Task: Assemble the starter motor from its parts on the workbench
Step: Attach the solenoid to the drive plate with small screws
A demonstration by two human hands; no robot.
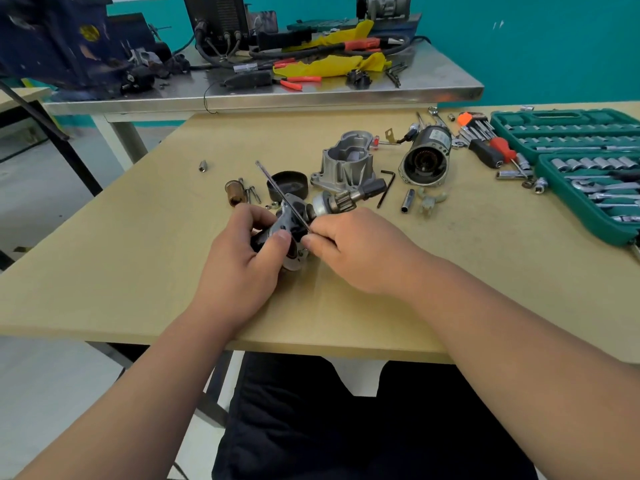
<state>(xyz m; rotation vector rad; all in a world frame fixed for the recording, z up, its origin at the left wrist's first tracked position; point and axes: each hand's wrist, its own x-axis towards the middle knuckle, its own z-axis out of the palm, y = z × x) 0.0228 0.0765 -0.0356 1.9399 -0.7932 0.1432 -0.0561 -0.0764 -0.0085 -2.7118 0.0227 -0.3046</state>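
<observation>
At the near part of the workbench (138,258), two hands hold one part of the starter motor. The left hand (242,261) grips a round metal end plate (292,233) with a black body under it, the fingers curled round its far side and the thumb pressed on top. I cannot tell if the plate touches the wood. The right hand (349,251) pinches the low end of one thin long bolt (277,190), which slants up to the left across the plate.

Just behind lie one pinion shaft (341,200), one black cap (289,187) and one brown bush (232,192). Farther back are one grey cast housing (346,161), one black L-shaped key (386,188) and one dark motor body (427,157) on its side, its open end showing copper.

At the right, a green case (568,116) lies open in two halves, both holding rows of shiny sockets. Beyond stands a steel table (311,95) with yellow cloth (332,62).
</observation>
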